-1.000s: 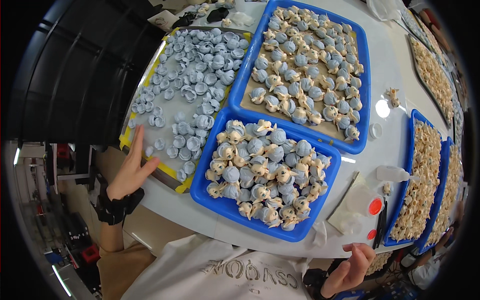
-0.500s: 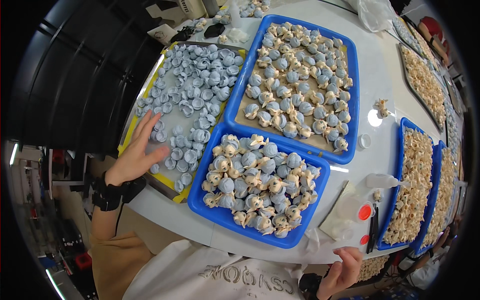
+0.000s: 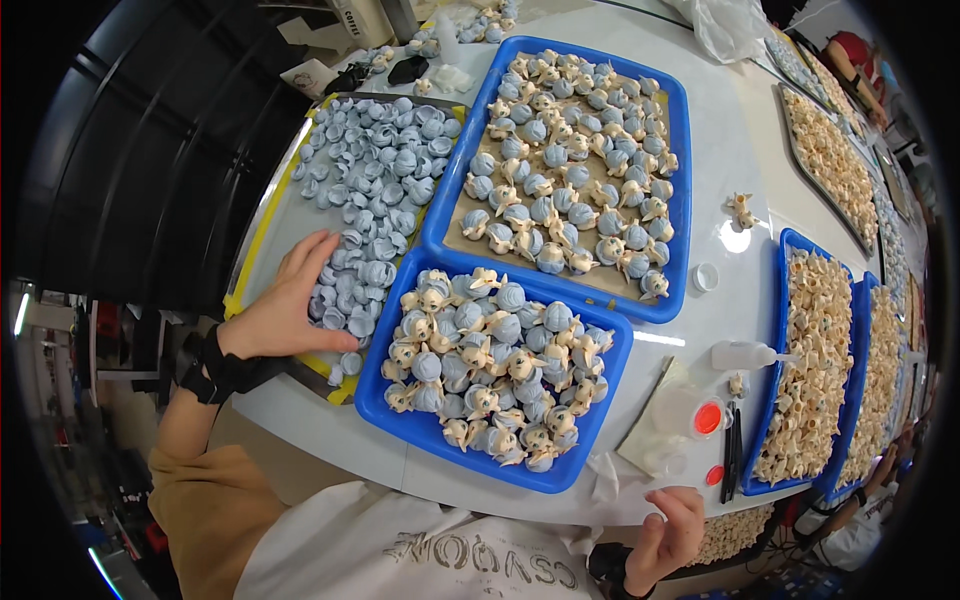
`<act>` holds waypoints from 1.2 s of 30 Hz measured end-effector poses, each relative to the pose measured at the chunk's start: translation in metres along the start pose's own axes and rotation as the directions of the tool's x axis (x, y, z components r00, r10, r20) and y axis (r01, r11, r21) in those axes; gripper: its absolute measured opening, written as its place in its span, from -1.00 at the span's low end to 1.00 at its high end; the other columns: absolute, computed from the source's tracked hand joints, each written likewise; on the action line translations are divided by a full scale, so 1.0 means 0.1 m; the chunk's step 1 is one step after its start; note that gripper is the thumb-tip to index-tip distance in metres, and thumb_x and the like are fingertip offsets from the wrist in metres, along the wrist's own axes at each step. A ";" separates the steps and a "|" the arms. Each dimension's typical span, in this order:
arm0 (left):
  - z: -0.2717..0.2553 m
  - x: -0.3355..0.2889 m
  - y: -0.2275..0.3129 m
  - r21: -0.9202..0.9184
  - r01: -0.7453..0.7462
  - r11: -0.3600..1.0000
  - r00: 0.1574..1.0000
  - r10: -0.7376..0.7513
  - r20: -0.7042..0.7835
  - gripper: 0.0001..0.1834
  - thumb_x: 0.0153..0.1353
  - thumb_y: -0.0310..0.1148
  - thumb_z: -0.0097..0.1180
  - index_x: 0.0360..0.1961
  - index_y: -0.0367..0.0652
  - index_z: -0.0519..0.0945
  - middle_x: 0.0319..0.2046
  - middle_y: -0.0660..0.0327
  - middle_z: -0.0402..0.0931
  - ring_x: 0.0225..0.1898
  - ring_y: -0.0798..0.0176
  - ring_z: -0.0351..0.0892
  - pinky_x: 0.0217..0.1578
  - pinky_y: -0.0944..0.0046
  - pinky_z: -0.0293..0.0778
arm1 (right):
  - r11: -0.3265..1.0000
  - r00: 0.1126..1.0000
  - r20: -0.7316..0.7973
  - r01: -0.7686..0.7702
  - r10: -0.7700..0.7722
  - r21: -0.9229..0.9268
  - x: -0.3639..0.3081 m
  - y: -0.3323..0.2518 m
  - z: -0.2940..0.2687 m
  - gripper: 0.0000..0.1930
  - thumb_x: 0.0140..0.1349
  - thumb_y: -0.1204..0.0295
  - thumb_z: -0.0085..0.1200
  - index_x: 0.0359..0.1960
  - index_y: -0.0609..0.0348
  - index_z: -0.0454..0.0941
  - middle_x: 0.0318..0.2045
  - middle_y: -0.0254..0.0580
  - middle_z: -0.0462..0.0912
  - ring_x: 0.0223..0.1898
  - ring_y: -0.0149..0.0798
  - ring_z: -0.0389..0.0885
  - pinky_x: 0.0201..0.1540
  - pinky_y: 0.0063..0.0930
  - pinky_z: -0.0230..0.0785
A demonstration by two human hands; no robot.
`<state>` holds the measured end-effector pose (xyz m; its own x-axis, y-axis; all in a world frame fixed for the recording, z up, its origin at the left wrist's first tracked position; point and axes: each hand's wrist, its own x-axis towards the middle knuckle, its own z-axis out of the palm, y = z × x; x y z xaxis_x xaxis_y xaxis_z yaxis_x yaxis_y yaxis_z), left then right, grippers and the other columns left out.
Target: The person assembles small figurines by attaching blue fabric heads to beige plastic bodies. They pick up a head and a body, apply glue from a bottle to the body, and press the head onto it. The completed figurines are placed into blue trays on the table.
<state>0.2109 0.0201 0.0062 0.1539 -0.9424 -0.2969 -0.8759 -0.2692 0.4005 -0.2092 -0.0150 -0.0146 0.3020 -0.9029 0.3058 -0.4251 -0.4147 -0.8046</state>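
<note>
My left hand [image 3: 285, 305] rests on a flat tray with a yellow-taped edge [image 3: 238, 285]. Its fingers are stretched and the thumb is spread apart, curving around several pale blue cup-shaped shells [image 3: 345, 295] and touching some of them. More such shells [image 3: 385, 150] cover the tray's far part. By the table's front edge, my right hand [image 3: 668, 535] hovers palm up with loosely bent fingers, the thumb apart and nothing visible in it. Between the hands a blue bin [image 3: 490, 475] holds many small cream doll heads with blue hair [image 3: 510, 365].
A larger blue tray [image 3: 680, 200] of similar heads stands behind the bin. To the right are a squeeze bottle [image 3: 740, 355], a jar with a red lid [image 3: 690, 412], black tweezers-like tools [image 3: 733, 455] and blue trays of cream pieces [image 3: 800, 370]. Other people work at the far right.
My left hand has moved right and nearer across the tray, and the loose shells at its near left are now bunched toward the blue bin. My right hand stays nearly in place.
</note>
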 end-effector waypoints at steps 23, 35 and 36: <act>-0.03 0.26 0.06 -0.072 -0.064 0.995 0.991 0.055 -0.122 -0.73 -0.17 -0.57 -0.01 -0.34 -0.20 0.35 -0.37 0.14 0.19 -0.30 0.16 0.28 -0.28 0.35 0.23 | 1.000 0.999 -0.033 -0.029 0.029 0.011 0.01 -0.06 0.03 -0.83 0.01 0.47 -0.04 -0.39 0.35 0.46 -0.53 -0.07 0.44 -0.51 -0.21 0.37 -0.45 -0.49 0.18; 0.02 0.30 -0.21 -0.036 -0.056 0.998 0.936 0.040 -0.349 -0.76 -0.17 -0.59 -0.04 -0.37 -0.24 0.38 -0.40 0.13 0.23 -0.32 0.15 0.32 -0.29 0.36 0.25 | 1.000 0.999 -0.029 -0.018 0.019 0.019 -0.01 -0.07 0.10 -0.85 -0.01 0.50 -0.03 -0.40 0.32 0.47 -0.55 -0.09 0.45 -0.53 -0.23 0.38 -0.49 -0.51 0.18; 0.00 0.30 -0.26 -0.017 -0.068 0.998 0.925 0.057 -0.377 -0.77 -0.16 -0.59 -0.04 -0.37 -0.23 0.39 -0.42 0.16 0.24 -0.34 0.19 0.32 -0.31 0.38 0.25 | 1.000 1.000 -0.025 -0.014 0.014 0.013 -0.01 -0.07 0.10 -0.85 -0.01 0.50 -0.03 -0.40 0.32 0.47 -0.55 -0.09 0.45 -0.53 -0.23 0.38 -0.49 -0.51 0.19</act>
<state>0.2379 -0.0008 -0.0127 0.2650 -0.9613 0.0748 -0.8765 -0.2078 0.4343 -0.1979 -0.0100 -0.0141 0.2747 -0.9111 0.3072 -0.4179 -0.4009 -0.8152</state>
